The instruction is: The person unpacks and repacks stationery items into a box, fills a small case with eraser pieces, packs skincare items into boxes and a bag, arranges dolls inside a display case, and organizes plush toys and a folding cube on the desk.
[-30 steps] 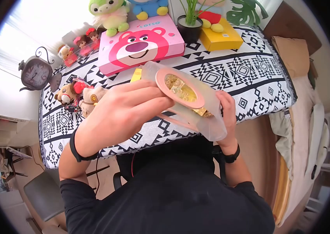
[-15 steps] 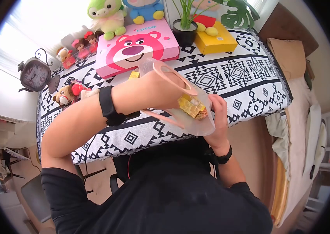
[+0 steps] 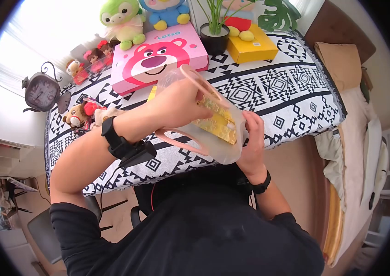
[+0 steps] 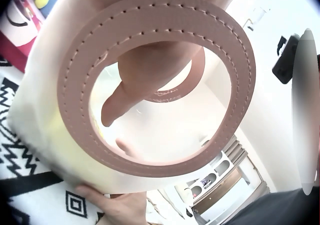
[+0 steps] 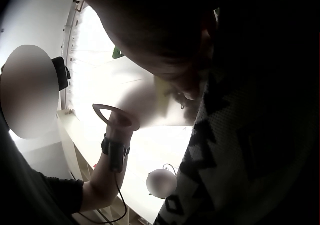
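"Since half a second ago, the left hand [image 3: 181, 106] has drawn back a little to the left, and more of the gold pack [image 3: 220, 126] shows."

"Where is the pack now?"

"Inside the bag [image 3: 225, 154], which is held up above the near edge of the table [image 3: 296, 101]. It sits toward the bag's right end."

"And how does it lie from the hands?"

"Just right of the left hand's fingers, which overlap its far left part. The visible stretch runs long from far left to near right. I'd judge a move turns on that axis: its far left end points roughly to the bag's mouth, where the left hand enters, so that hand is nearer that end."

"Has the left hand got hold of it?"

"I cannot tell. The hand is in the mouth, above the near handle [image 3: 181, 146], but the fingertips are hidden. The left wrist view shows a digit pointing down through the handle, no clear pinch."

"The right hand [image 3: 252, 152]?"

"It holds the bag's right end, fingers curled over the side. It is close to the pack's near right end, with the bag's wall between."

"What lies farther out?"

"Beyond the bag, a pink box [image 3: 135, 76]; right of that, a plant [image 3: 214, 43] and a yellow box [image 3: 252, 48]. A clock [image 3: 42, 92] stands at the far left."
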`<state>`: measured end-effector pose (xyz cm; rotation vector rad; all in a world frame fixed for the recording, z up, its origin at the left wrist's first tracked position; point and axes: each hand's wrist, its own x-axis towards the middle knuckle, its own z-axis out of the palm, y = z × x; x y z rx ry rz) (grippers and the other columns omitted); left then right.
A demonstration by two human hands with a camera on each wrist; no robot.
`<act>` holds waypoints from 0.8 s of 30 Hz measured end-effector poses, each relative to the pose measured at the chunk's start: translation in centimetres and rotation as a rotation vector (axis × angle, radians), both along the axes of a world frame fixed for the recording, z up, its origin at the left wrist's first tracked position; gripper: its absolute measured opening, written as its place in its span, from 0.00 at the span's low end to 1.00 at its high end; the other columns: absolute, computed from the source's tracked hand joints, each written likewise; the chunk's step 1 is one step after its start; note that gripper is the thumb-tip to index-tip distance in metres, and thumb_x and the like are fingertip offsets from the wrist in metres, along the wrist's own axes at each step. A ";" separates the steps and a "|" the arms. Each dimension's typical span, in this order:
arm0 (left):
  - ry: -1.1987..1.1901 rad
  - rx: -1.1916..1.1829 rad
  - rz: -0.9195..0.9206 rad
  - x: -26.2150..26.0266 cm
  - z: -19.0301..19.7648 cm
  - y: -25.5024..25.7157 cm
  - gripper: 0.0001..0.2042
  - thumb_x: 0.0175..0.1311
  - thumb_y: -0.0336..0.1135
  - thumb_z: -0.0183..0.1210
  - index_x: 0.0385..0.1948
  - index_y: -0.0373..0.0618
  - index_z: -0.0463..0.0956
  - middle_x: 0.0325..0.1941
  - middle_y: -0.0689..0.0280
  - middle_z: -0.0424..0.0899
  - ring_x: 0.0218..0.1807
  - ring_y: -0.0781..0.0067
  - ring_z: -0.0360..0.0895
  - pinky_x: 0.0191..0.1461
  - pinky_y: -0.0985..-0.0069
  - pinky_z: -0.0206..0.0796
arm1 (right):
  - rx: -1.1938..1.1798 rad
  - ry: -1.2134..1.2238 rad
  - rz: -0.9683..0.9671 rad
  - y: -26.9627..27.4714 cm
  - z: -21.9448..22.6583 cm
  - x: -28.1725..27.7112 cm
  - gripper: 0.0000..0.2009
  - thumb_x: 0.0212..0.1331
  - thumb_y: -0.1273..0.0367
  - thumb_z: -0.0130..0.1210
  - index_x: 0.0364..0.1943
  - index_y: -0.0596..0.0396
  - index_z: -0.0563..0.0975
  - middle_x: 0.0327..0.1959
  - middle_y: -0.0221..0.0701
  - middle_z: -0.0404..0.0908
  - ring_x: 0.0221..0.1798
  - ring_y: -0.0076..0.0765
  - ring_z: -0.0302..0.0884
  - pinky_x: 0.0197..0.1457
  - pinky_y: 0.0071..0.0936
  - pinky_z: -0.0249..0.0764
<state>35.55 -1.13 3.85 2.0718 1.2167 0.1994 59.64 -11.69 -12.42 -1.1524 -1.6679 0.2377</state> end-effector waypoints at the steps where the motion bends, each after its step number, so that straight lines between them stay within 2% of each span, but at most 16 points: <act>1: -0.052 0.072 0.008 -0.2 -0.4 -0.1 0.25 0.67 0.37 0.80 0.62 0.35 0.83 0.52 0.56 0.92 0.53 0.62 0.89 0.58 0.62 0.82 | 0.001 0.001 0.000 0.1 0.1 -0.1 0.48 0.50 0.75 0.86 0.79 0.59 0.72 0.74 0.48 0.75 0.74 0.59 0.79 0.76 0.49 0.80; 5: -0.143 0.128 -0.024 -0.3 -0.5 -0.4 0.25 0.67 0.36 0.80 0.61 0.35 0.83 0.50 0.56 0.92 0.50 0.60 0.90 0.55 0.63 0.82 | 0.008 0.007 -0.001 -0.2 -0.1 -0.1 0.49 0.50 0.76 0.85 0.79 0.60 0.72 0.74 0.48 0.75 0.74 0.59 0.78 0.75 0.49 0.81; 7: 0.033 0.019 -0.017 0.0 1.3 0.1 0.22 0.67 0.33 0.79 0.59 0.36 0.84 0.49 0.56 0.92 0.49 0.59 0.92 0.54 0.61 0.83 | 0.007 0.002 -0.009 0.0 -0.3 -0.2 0.49 0.50 0.76 0.85 0.80 0.60 0.71 0.74 0.49 0.75 0.74 0.59 0.78 0.75 0.49 0.81; 8: 0.032 0.021 -0.017 0.0 2.2 -0.3 0.22 0.67 0.33 0.79 0.59 0.36 0.84 0.49 0.56 0.92 0.49 0.59 0.92 0.54 0.61 0.83 | 0.010 -0.026 -0.016 0.1 -0.4 -0.2 0.49 0.50 0.76 0.85 0.80 0.61 0.71 0.74 0.49 0.74 0.74 0.59 0.78 0.75 0.49 0.81; 10: -0.173 0.240 -0.028 -0.1 3.8 -1.7 0.20 0.67 0.29 0.78 0.59 0.38 0.85 0.48 0.56 0.93 0.49 0.56 0.94 0.53 0.60 0.84 | 0.014 -0.057 -0.027 0.2 -0.4 -0.3 0.49 0.51 0.76 0.85 0.79 0.62 0.70 0.74 0.49 0.74 0.74 0.60 0.78 0.75 0.49 0.81; 11: -0.176 0.240 -0.029 -0.2 4.7 -2.2 0.20 0.67 0.29 0.78 0.59 0.38 0.85 0.48 0.56 0.93 0.49 0.56 0.94 0.53 0.60 0.84 | -0.035 -0.019 -0.034 0.1 -0.2 -0.5 0.48 0.51 0.75 0.85 0.79 0.63 0.70 0.74 0.49 0.74 0.74 0.60 0.78 0.76 0.48 0.81; 13: -0.094 0.715 -0.239 -0.7 6.5 -3.0 0.22 0.63 0.25 0.78 0.60 0.41 0.86 0.49 0.56 0.93 0.50 0.52 0.94 0.53 0.59 0.85 | -0.084 0.015 -0.041 0.0 0.3 -0.7 0.48 0.52 0.75 0.85 0.79 0.63 0.70 0.74 0.49 0.74 0.74 0.59 0.78 0.76 0.48 0.81; 16: -0.140 0.839 -0.230 -2.1 8.4 -4.0 0.26 0.57 0.22 0.79 0.61 0.42 0.88 0.53 0.56 0.94 0.51 0.49 0.93 0.54 0.60 0.86 | -0.116 -0.031 -0.093 -0.2 1.0 -0.4 0.46 0.53 0.74 0.85 0.77 0.62 0.71 0.72 0.49 0.75 0.74 0.59 0.78 0.76 0.49 0.79; 18: -0.246 0.873 -0.139 -3.8 9.5 -4.5 0.24 0.57 0.17 0.79 0.58 0.37 0.89 0.55 0.57 0.96 0.53 0.58 0.95 0.63 0.64 0.84 | -0.147 0.003 -0.095 -0.3 1.2 0.5 0.45 0.53 0.73 0.86 0.76 0.61 0.72 0.70 0.48 0.77 0.73 0.60 0.78 0.77 0.50 0.78; 19: -0.195 0.840 -0.043 -5.1 10.4 -5.3 0.24 0.60 0.16 0.77 0.60 0.33 0.87 0.59 0.55 0.95 0.59 0.62 0.93 0.66 0.64 0.84 | -0.199 0.055 -0.103 -0.4 1.8 0.8 0.44 0.53 0.72 0.86 0.75 0.60 0.73 0.70 0.47 0.79 0.73 0.61 0.78 0.77 0.51 0.77; 20: -0.376 0.834 -0.005 -7.5 9.0 -4.7 0.25 0.65 0.14 0.74 0.66 0.32 0.84 0.66 0.53 0.92 0.66 0.62 0.90 0.70 0.63 0.84 | -0.189 0.043 -0.125 -0.5 1.8 1.8 0.44 0.53 0.72 0.86 0.75 0.60 0.73 0.70 0.47 0.79 0.73 0.61 0.78 0.77 0.51 0.77; 21: -0.566 0.792 0.135 -8.9 7.7 -5.0 0.28 0.70 0.12 0.71 0.73 0.32 0.79 0.72 0.52 0.88 0.71 0.61 0.87 0.74 0.63 0.82 | -0.154 0.029 -0.164 -0.5 1.4 2.6 0.43 0.54 0.71 0.86 0.75 0.60 0.73 0.70 0.47 0.78 0.73 0.62 0.78 0.77 0.51 0.77; 22: -0.729 0.682 0.299 -9.9 7.2 -5.4 0.30 0.71 0.16 0.74 0.74 0.32 0.77 0.68 0.55 0.91 0.72 0.61 0.87 0.75 0.64 0.82 | -0.121 0.020 -0.196 -0.6 1.0 3.2 0.43 0.54 0.71 0.86 0.75 0.60 0.73 0.71 0.47 0.78 0.73 0.62 0.77 0.77 0.51 0.77; 24: -0.911 0.504 0.423 -11.7 5.2 -5.6 0.28 0.75 0.19 0.72 0.75 0.33 0.76 0.67 0.56 0.91 0.70 0.63 0.88 0.76 0.65 0.80 | -0.166 0.056 -0.247 -0.2 0.8 5.1 0.43 0.55 0.71 0.85 0.75 0.60 0.73 0.70 0.48 0.78 0.73 0.62 0.77 0.76 0.51 0.77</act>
